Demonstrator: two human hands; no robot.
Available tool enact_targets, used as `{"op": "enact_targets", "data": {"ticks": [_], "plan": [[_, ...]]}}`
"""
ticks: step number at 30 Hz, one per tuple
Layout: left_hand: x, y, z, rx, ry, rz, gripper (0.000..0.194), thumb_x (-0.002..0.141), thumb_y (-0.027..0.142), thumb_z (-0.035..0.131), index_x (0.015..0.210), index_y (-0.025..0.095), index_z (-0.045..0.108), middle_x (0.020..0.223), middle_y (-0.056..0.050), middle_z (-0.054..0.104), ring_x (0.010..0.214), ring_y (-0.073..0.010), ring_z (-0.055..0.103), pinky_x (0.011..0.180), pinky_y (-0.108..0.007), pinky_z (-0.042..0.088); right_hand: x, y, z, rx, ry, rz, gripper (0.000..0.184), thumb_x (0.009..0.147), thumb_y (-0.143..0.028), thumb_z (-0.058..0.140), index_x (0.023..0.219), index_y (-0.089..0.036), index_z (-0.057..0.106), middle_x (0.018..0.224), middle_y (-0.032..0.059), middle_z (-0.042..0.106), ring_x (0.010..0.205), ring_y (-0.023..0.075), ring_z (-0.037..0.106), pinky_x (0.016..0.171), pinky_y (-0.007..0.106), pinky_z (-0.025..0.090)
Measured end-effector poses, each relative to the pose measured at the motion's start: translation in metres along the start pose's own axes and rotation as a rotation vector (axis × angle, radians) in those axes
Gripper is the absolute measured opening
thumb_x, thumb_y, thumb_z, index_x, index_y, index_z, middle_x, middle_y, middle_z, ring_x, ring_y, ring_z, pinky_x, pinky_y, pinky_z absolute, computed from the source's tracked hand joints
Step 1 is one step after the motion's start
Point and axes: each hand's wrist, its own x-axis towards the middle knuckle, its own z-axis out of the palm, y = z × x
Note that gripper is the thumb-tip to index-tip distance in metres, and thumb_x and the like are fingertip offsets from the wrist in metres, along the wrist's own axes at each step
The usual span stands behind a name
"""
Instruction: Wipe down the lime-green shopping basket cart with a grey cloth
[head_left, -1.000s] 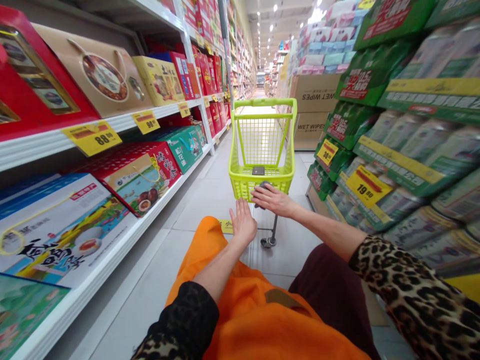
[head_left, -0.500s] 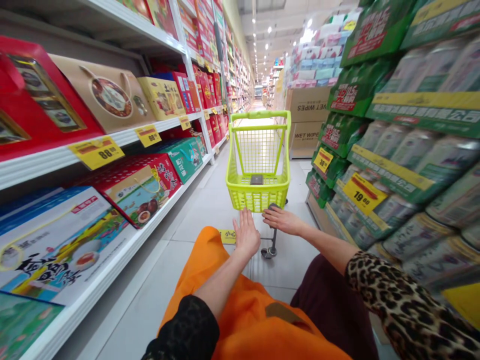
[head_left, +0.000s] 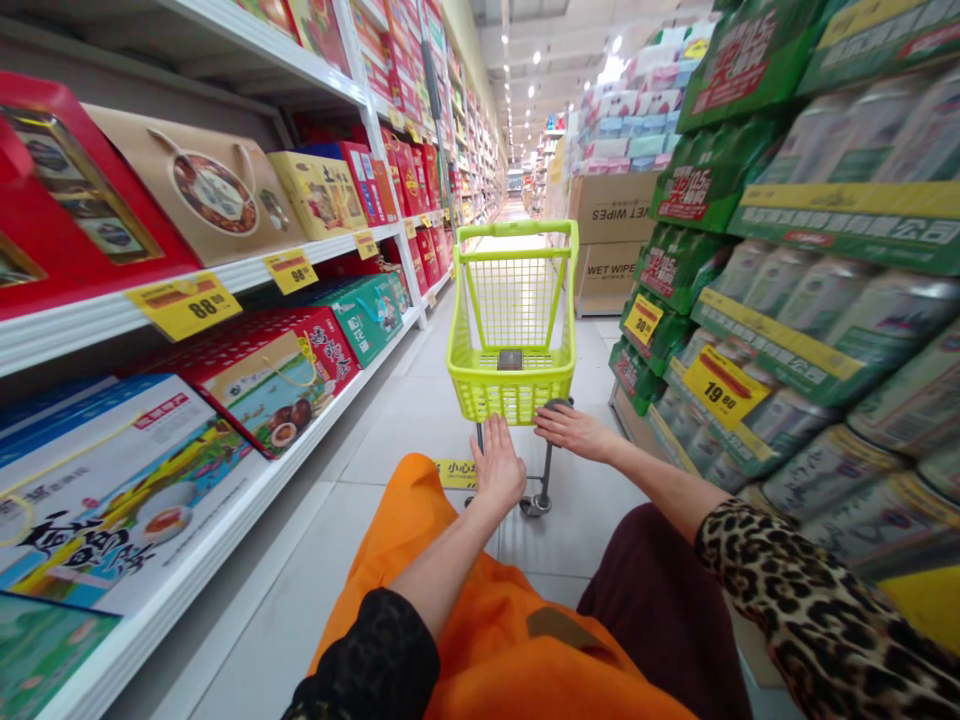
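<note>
Left hand: open, fingers spread, just below the basket
Right hand: open, fingertips at the cart's dark post
Cart: lime-green, upright on the floor, ahead of both hands, beside the shelves

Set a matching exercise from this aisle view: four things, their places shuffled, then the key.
Things:
1. Lime-green shopping trolley
2. Stacked wet wipes cartons
3. Yellow price tag reading 88
4. Orange garment

Places:
A. Front edge of a white shelf, left of the aisle
B. Bottom of the view
C. On the floor tiles, mid-aisle
D. Beyond the trolley, to its right

Pairs: 1-C, 2-D, 3-A, 4-B
</note>
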Motion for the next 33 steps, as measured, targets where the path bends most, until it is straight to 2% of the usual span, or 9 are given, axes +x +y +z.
{"op": "enact_targets", "data": {"ticks": [4, 9, 11, 13, 18, 21, 27, 30, 33], "plan": [[0.001, -0.006, 0.003, 0.013, -0.021, -0.011, 0.071, 0.071, 0.016, 0.040, 0.137, 0.002, 0.019, 0.146, -0.018, 0.019, 0.136, -0.0239, 0.014, 0.108, -0.050, 0.015, 0.001, -0.012, -0.002, 0.068, -0.078, -0.017, 0.032, 0.086, -0.011, 0.046, 0.115, -0.018, 0.055, 0.124, 0.0075, 0.055, 0.123, 0.0197, 0.041, 0.099, 0.042, 0.038], [0.010, -0.009, 0.005, 0.004, 0.017, -0.028, 0.071, 0.070, 0.016, 0.041, 0.138, 0.004, 0.019, 0.147, -0.016, 0.018, 0.136, -0.0227, 0.013, 0.109, -0.049, 0.014, 0.049, 0.005, -0.053, 0.013, 0.182, 0.112, 0.040, 0.089, -0.010, 0.040, 0.127, -0.019, 0.044, 0.134, 0.0075, 0.045, 0.131, 0.0211, 0.026, 0.105, 0.047, 0.029], [0.013, -0.011, 0.003, 0.003, 0.033, -0.034, 0.071, 0.071, 0.017, 0.040, 0.138, 0.004, 0.019, 0.147, -0.017, 0.017, 0.136, -0.0228, 0.013, 0.109, -0.050, 0.013, 0.064, 0.012, -0.062, -0.016, 0.239, 0.189, 0.040, 0.089, -0.010, 0.038, 0.128, -0.019, 0.044, 0.134, 0.0073, 0.044, 0.131, 0.0219, 0.025, 0.106, 0.048, 0.028], [0.014, -0.015, 0.000, -0.003, 0.038, -0.045, 0.071, 0.072, 0.018, 0.040, 0.138, 0.004, 0.018, 0.147, -0.017, 0.016, 0.136, -0.0227, 0.013, 0.109, -0.050, 0.013, 0.067, 0.011, -0.056, -0.018, 0.214, 0.185, 0.038, 0.089, -0.010, 0.039, 0.125, -0.019, 0.047, 0.133, 0.0073, 0.045, 0.130, 0.0229, 0.029, 0.104, 0.047, 0.030], [0.013, -0.030, -0.011, -0.034, 0.031, -0.087, 0.073, 0.070, 0.016, 0.040, 0.138, 0.002, 0.016, 0.147, -0.017, 0.018, 0.136, -0.0232, 0.011, 0.109, -0.051, 0.012, 0.035, -0.021, -0.009, 0.080, -0.008, 0.064, 0.031, 0.086, -0.010, 0.045, 0.116, -0.015, 0.055, 0.124, 0.0099, 0.054, 0.122, 0.0238, 0.041, 0.096, 0.045, 0.041], [0.018, -0.042, -0.022, -0.059, 0.060, -0.131, 0.073, 0.070, 0.014, 0.040, 0.138, 0.003, 0.015, 0.147, -0.016, 0.016, 0.136, -0.0232, 0.011, 0.109, -0.050, 0.012, 0.028, -0.035, -0.005, 0.135, -0.028, 0.076, 0.034, 0.086, -0.009, 0.043, 0.117, -0.017, 0.054, 0.123, 0.0110, 0.055, 0.124, 0.0224, 0.040, 0.095, 0.046, 0.041], [0.051, -0.054, -0.054, -0.018, 0.202, -0.145, 0.072, 0.073, 0.014, 0.036, 0.139, 0.004, 0.011, 0.148, -0.014, 0.011, 0.137, -0.0217, 0.007, 0.109, -0.050, 0.010, 0.085, -0.014, -0.064, 0.064, 0.354, 0.332, 0.041, 0.088, -0.009, 0.033, 0.124, -0.019, 0.049, 0.132, 0.0096, 0.047, 0.132, 0.0217, 0.024, 0.104, 0.047, 0.029], [0.069, -0.055, -0.067, 0.063, 0.238, -0.024, 0.070, 0.073, 0.012, 0.034, 0.139, 0.007, 0.014, 0.149, -0.012, 0.013, 0.137, -0.0204, 0.008, 0.109, -0.051, 0.007, 0.111, -0.003, -0.072, 0.075, 0.303, 0.505, 0.044, 0.085, -0.007, 0.034, 0.126, -0.017, 0.047, 0.135, 0.0126, 0.042, 0.131, 0.0254, 0.025, 0.102, 0.050, 0.029], [0.080, -0.057, -0.075, 0.141, 0.182, 0.117, 0.064, 0.074, 0.010, 0.033, 0.137, 0.010, 0.024, 0.147, -0.010, 0.022, 0.136, -0.0209, 0.013, 0.109, -0.053, 0.005, 0.115, 0.000, -0.063, 0.093, 0.166, 0.582, 0.046, 0.081, -0.004, 0.036, 0.125, -0.014, 0.047, 0.132, 0.0161, 0.045, 0.124, 0.0276, 0.037, 0.098, 0.049, 0.034]]}}
